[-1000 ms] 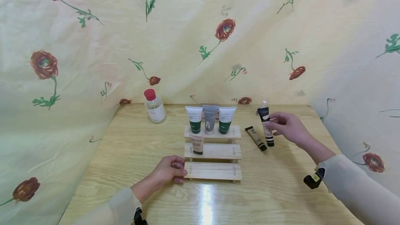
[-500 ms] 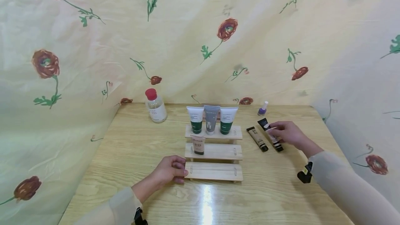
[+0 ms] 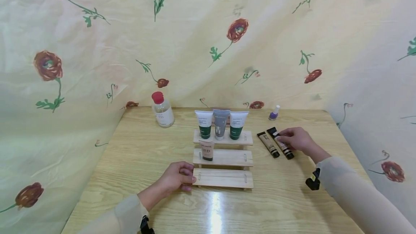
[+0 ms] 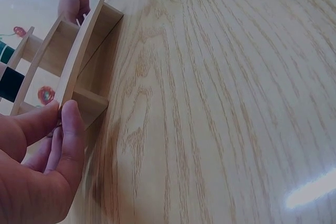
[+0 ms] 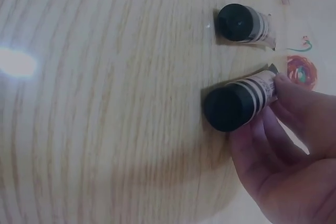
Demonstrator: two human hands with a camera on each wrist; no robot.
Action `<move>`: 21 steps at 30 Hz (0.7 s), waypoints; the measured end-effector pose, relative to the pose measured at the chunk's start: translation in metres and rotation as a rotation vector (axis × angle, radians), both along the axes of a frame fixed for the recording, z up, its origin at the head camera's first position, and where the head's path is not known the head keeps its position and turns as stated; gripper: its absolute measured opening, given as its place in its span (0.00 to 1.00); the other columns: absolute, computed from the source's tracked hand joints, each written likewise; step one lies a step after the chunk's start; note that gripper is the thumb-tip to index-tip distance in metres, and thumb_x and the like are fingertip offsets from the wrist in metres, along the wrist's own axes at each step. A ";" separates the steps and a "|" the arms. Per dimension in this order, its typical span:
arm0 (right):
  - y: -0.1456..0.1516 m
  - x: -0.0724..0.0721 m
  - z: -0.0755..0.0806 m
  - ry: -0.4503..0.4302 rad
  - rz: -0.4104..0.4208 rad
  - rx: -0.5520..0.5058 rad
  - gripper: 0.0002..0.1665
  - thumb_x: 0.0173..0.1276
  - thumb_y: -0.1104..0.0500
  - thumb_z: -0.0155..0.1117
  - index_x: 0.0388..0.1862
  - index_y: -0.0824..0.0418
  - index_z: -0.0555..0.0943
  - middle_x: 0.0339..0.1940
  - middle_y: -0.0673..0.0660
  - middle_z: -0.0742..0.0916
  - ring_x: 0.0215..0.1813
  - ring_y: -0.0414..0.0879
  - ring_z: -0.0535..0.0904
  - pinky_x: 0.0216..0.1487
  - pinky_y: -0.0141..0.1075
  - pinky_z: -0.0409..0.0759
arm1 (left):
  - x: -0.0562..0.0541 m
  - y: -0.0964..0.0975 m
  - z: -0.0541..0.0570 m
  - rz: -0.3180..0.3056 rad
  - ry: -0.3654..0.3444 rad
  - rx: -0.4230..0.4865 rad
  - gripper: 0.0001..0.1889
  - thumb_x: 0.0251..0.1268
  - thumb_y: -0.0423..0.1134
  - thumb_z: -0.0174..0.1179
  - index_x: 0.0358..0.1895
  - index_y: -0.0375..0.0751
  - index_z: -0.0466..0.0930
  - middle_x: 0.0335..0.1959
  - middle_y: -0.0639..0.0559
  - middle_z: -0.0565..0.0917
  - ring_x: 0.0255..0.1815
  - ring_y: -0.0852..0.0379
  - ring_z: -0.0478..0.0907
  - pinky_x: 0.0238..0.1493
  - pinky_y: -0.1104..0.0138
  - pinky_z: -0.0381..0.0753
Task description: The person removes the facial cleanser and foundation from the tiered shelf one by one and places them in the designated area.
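A three-step wooden rack (image 3: 224,178) stands mid-table. My left hand (image 3: 176,177) pinches the left end of its lowest step between thumb and fingers, as the left wrist view shows at the step's edge (image 4: 79,61). To the right of the rack, my right hand (image 3: 297,139) holds a black-and-pale cosmetic tube (image 3: 282,145), which lies on the table. In the right wrist view its black cap (image 5: 228,108) faces the camera, with thumb and fingers about the tube. Just left of it lies a second, beige tube with black ends (image 3: 268,144), also seen at the top as a black-capped tube (image 5: 247,23).
On the top step stand two white-and-green tubes (image 3: 204,124) (image 3: 238,125) and a grey tube (image 3: 220,124). A small pink BB tube (image 3: 207,151) occupies the middle step's left end. A red-capped bottle (image 3: 163,113) stands back left, a purple nail polish bottle (image 3: 273,115) back right.
My right hand has lowered the black-and-pale tube from upright to lying beside the beige tube, uncovering the nail polish bottle. The left hand keeps its hold on the rack.
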State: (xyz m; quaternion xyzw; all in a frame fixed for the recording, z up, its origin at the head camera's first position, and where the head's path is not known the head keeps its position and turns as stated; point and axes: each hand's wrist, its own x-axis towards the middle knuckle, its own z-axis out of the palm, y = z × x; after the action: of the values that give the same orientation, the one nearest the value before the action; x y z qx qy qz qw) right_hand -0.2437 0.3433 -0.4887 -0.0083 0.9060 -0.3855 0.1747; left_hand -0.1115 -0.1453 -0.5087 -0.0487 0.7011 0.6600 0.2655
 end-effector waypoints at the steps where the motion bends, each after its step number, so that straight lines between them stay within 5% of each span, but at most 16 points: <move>1: 0.000 0.000 0.000 -0.004 -0.004 -0.005 0.33 0.77 0.50 0.64 0.68 0.73 0.75 0.44 0.63 0.89 0.38 0.47 0.86 0.36 0.38 0.89 | 0.000 0.000 0.000 0.000 0.000 -0.001 0.24 0.63 0.25 0.69 0.60 0.27 0.73 0.42 0.43 0.80 0.36 0.55 0.83 0.36 0.58 0.93; 10: 0.001 0.008 0.008 0.028 -0.008 -0.002 0.36 0.76 0.47 0.65 0.70 0.72 0.73 0.54 0.69 0.86 0.45 0.51 0.87 0.41 0.43 0.91 | 0.001 0.000 0.000 0.006 -0.011 0.005 0.24 0.62 0.24 0.69 0.60 0.27 0.73 0.42 0.43 0.80 0.36 0.54 0.82 0.37 0.58 0.93; 16: -0.006 0.022 0.041 0.151 0.039 0.039 0.33 0.75 0.47 0.66 0.67 0.70 0.76 0.55 0.68 0.86 0.51 0.60 0.84 0.42 0.48 0.90 | 0.002 0.000 0.000 0.004 -0.010 0.010 0.24 0.63 0.24 0.69 0.61 0.27 0.72 0.42 0.44 0.80 0.36 0.55 0.82 0.37 0.58 0.93; 21: -0.024 0.038 0.075 0.277 0.104 0.062 0.26 0.72 0.47 0.70 0.59 0.64 0.81 0.48 0.61 0.90 0.43 0.48 0.85 0.35 0.40 0.88 | 0.001 0.000 0.000 0.000 -0.007 0.007 0.24 0.63 0.25 0.69 0.61 0.27 0.72 0.43 0.43 0.80 0.37 0.55 0.83 0.37 0.59 0.93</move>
State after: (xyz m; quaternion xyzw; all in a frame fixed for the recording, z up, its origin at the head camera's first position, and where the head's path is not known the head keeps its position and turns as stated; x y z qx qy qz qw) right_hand -0.2058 0.3189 -0.4135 -0.1030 0.9313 -0.3428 0.0680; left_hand -0.1104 -0.1453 -0.5085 -0.0501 0.6979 0.6621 0.2683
